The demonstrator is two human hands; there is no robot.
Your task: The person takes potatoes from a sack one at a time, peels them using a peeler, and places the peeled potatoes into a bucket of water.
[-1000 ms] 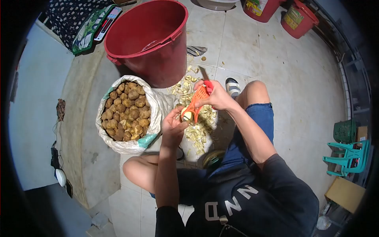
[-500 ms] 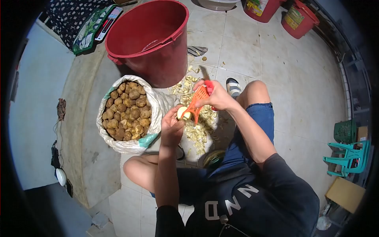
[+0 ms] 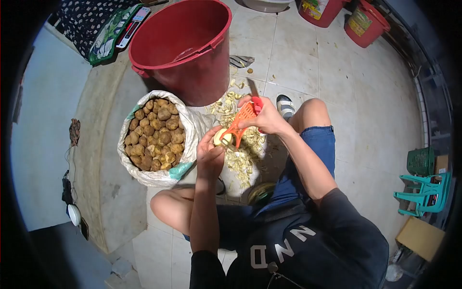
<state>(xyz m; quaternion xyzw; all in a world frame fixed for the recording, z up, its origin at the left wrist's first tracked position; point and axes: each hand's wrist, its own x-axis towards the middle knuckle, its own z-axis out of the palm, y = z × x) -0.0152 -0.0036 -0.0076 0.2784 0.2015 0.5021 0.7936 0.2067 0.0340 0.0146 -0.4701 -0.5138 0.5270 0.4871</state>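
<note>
My left hand (image 3: pixel 210 153) is closed around a pale peeled potato (image 3: pixel 221 137). An orange peeler (image 3: pixel 244 115) is in the grip of my right hand (image 3: pixel 264 117), its blade end against the potato. A knife (image 3: pixel 251 86) with a red handle also sticks out from my right hand, pointing away from me. Below both hands, pale peelings (image 3: pixel 239 166) lie scattered on the floor. To the left of my left hand stands an open white sack (image 3: pixel 193 130) full of unpeeled brown potatoes (image 3: pixel 164 137).
A large red tub (image 3: pixel 187 77) stands beyond the sack. Smaller red buckets (image 3: pixel 366 24) and a grey basin (image 3: pixel 267 5) are at the back. Green stools (image 3: pixel 423 192) and a cardboard box (image 3: pixel 420 237) stand at the right. A scale (image 3: pixel 133 27) lies at the upper left.
The potato has turned in my left hand, showing more of its pale surface. The peeler has shifted slightly against it.
</note>
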